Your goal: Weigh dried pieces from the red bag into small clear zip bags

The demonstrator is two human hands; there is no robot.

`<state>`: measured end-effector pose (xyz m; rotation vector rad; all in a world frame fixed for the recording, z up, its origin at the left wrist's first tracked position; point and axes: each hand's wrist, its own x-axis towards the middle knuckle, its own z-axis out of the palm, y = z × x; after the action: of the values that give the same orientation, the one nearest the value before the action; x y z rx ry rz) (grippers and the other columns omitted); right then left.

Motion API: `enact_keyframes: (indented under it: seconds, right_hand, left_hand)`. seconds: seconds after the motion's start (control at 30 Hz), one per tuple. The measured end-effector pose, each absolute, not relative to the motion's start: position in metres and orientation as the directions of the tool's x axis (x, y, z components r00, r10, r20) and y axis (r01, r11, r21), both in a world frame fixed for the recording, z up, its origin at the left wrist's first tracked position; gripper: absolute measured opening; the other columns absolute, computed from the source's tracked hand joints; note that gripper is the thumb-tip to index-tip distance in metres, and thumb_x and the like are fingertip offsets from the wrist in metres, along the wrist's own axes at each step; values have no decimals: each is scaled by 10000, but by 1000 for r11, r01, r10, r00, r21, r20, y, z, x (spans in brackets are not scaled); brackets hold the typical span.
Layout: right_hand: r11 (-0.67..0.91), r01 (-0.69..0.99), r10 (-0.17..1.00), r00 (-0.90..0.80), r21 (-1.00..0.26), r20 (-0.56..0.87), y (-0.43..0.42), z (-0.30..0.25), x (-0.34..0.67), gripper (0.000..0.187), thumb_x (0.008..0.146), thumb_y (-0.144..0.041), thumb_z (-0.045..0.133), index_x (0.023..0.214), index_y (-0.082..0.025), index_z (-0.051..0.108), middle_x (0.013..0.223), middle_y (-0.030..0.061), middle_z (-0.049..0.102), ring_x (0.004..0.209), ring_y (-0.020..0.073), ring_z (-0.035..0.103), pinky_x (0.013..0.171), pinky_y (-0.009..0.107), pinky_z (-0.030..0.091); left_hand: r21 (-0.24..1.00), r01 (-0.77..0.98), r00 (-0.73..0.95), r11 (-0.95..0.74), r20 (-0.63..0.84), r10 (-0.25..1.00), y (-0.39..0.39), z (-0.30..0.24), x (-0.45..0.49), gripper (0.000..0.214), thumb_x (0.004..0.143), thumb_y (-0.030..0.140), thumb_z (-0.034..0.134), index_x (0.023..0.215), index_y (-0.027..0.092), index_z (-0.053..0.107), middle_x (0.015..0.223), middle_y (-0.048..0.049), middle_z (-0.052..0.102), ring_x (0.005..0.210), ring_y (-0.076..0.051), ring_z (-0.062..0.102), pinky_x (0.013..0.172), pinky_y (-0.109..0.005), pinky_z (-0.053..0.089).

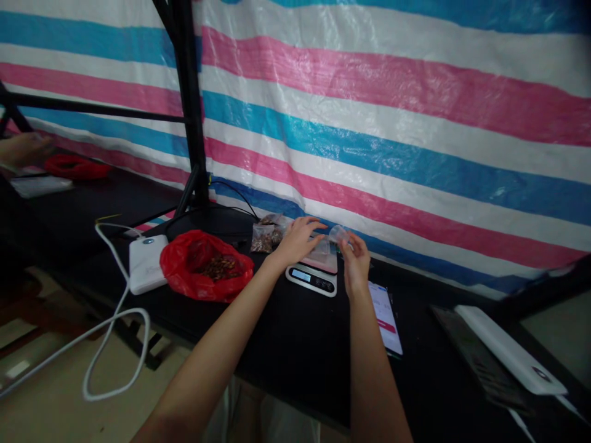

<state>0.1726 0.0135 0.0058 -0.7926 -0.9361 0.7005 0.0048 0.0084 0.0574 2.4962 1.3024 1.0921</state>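
My left hand (pixel 299 241) reaches over the far side of a small digital kitchen scale (pixel 311 280), its fingers stretched out and apart. A clear plastic container (pixel 322 247) rests on the scale by those fingertips; whether they touch it I cannot tell. Right of the scale, my right hand (pixel 356 261) grips a small clear plastic cup (pixel 339 234), which is tilted. Small clear bags of brown pieces (pixel 263 239) lie behind my left wrist. An open red plastic bag (pixel 207 266) with loose brown pieces (pixel 219 267) inside stands left of my left forearm.
A phone (pixel 384 317) with a lit screen lies beside my right forearm. A white box-shaped device (pixel 146 264) with a white cable (pixel 115 314) sits at the left. At the right lie a dark phone (pixel 480 357) and a white power bank (pixel 508 351). Another person's hand (pixel 28 149) shows far left.
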Motion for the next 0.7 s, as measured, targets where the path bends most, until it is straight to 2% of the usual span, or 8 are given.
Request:
enact_keyframes:
  seconds: [0.1,0.2,0.33,0.4,0.47,0.57,0.7]
  right_hand:
    - [477,-246,850,373,-844,372,13,4,163,338,553,-340,748,756,-179,531,919,21,631,821,170,632,881,423,440]
    - [389,-236,908,261,-890,328,11,1,145,359,529,-383,750,699,-180,508,861,10,630,793,169,631,854,401,458]
    - [328,-52,944,-14,-943,329,-5,4,102,317,602,-390,707,782,-195,534,853,14,627,837,168,603,823,364,467]
    - [372,34,911,-206,-928,357,-19,9,72,323,672,-360,661,937,-216,545,900,19,616,856,161,591,810,336,467]
    - [452,113,839,-392,-885,378,-36,15,41,395,757,-308,579,1139,-250,497,987,30,595,893,151,574,814,314,460]
    - [596,306,728,-596,-742,339,-56,20,2,371,816,-188,481,1178,-259,522,1038,40,562,981,151,534,905,318,403]
    - [646,553,724,-663,-526,193,-65,22,-21,360,823,-125,442,1150,-226,555,1070,71,533,1036,171,507,951,322,356]
  left_hand:
    - [310,686,512,-658,437,740,-11,83,-47,356,853,409,428,1156,250,525,1185,-36,522,1143,-203,431,990,-353,300]
    - [267,722,602,-639,214,769,-11,89,-107,457,802,446,500,1195,212,495,1218,-67,505,1152,-215,435,975,-320,318]
    - [189,879,441,-438,29,897,0,66,-171,665,692,492,611,1258,191,434,1399,-130,313,1265,-291,310,991,-370,303]
    - [223,882,431,-415,-28,902,4,51,-191,632,713,460,603,1253,171,445,1389,-141,340,1244,-270,357,978,-334,323]
    - [296,851,471,-434,-63,880,5,40,-204,523,759,398,571,1211,144,495,1289,-131,481,1151,-222,473,930,-269,363]
    - [361,819,511,-447,-102,854,4,32,-215,367,783,296,552,1111,134,583,1098,-96,630,967,-178,588,807,-209,419]
    - [258,858,488,-445,-135,863,-2,33,-221,258,801,249,521,978,121,657,945,-98,683,810,-169,625,699,-203,433]
